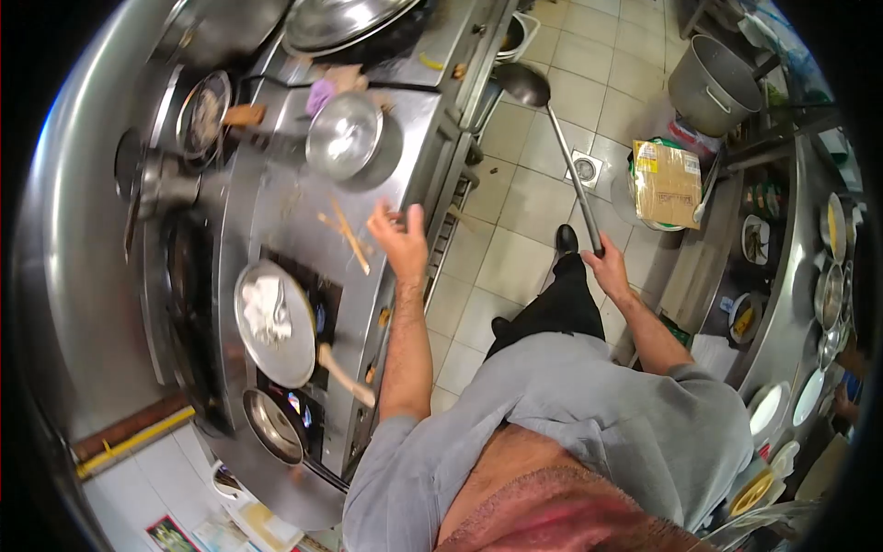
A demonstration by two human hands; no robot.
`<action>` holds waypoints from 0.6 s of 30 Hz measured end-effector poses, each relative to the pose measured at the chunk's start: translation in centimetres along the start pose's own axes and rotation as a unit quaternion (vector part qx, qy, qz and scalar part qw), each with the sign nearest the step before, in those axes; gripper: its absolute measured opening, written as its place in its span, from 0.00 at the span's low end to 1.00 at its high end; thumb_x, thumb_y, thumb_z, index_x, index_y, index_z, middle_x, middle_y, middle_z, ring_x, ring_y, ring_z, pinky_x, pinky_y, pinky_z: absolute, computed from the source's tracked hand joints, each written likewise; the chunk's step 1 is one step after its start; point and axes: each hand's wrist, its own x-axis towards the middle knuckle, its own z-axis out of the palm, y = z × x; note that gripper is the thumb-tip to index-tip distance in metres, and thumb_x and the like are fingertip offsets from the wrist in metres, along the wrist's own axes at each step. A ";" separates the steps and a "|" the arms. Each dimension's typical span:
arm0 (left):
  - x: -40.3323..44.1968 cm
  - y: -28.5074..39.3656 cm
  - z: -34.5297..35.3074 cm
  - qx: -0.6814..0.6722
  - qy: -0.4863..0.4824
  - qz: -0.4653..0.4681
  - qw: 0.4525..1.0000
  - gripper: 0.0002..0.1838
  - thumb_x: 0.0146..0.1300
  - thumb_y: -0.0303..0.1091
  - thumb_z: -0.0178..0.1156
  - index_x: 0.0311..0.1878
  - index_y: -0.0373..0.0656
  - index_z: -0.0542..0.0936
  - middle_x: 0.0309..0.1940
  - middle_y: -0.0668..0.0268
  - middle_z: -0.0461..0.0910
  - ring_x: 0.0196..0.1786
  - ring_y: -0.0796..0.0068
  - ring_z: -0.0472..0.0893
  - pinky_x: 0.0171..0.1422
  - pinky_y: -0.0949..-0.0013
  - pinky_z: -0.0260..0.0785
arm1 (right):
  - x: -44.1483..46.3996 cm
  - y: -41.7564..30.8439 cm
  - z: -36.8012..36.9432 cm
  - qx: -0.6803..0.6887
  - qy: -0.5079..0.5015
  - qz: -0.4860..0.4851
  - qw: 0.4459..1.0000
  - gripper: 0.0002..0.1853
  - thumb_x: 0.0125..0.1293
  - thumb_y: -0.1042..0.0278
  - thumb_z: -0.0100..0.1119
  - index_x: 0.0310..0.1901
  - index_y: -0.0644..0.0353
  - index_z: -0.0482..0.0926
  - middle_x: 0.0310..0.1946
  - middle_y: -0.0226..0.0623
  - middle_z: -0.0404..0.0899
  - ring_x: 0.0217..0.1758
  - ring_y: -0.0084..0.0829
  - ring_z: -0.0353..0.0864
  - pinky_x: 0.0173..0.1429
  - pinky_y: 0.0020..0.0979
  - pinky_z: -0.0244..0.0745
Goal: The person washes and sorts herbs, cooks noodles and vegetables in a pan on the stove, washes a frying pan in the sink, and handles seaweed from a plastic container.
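My right hand (607,270) is closed round the dark grip of a long-handled ladle (574,170). The ladle's round bowl (524,85) points away from me, over the tiled floor near the counter's edge. My left hand (400,244) is empty, its fingers apart and slightly curled, above the front of the steel counter (299,216). Just left of it lie several thin wooden sticks (349,235). Beyond it sits a shiny metal bowl (344,136). Nearer to me, a pan (292,345) with white stuff (267,311) in it rests over the stove, its wooden handle pointing right.
A smaller pan (274,426) stands on the stove nearby. Farther back are a strainer (204,115) and a large lid (345,20). On the right, a cardboard piece (667,184) covers a bin, beyond it a tall pot (716,87). Shelves with plates (768,409) line the right side.
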 end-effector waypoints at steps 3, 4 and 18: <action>5.3 -1.0 5.8 -0.056 0.204 -0.064 0.975 0.36 0.53 0.32 0.63 0.62 0.36 0.55 0.42 0.61 0.61 0.38 0.73 0.66 0.39 0.72 0.63 | 13.5 3.2 -1.5 -0.097 -0.047 0.073 0.992 0.18 0.50 0.70 0.56 0.44 0.69 0.70 0.30 0.49 0.76 0.35 0.38 0.77 0.41 0.32 0.71; 6.7 -2.1 7.0 -0.030 0.230 -0.058 0.971 0.39 0.53 0.31 0.63 0.63 0.36 0.52 0.42 0.62 0.60 0.37 0.74 0.65 0.39 0.73 0.62 | 18.0 4.7 -1.2 -0.118 -0.075 0.089 0.986 0.17 0.49 0.71 0.54 0.42 0.69 0.70 0.31 0.53 0.76 0.35 0.43 0.78 0.40 0.36 0.72; 12.2 -3.3 13.2 -0.002 0.248 -0.111 0.962 0.40 0.55 0.20 0.54 0.68 0.48 0.46 0.43 0.71 0.59 0.34 0.80 0.63 0.39 0.76 0.61 | 58.4 5.1 9.8 -0.311 -0.185 0.033 0.932 0.17 0.59 0.68 0.47 0.49 0.64 0.66 0.41 0.50 0.77 0.46 0.48 0.76 0.49 0.42 0.73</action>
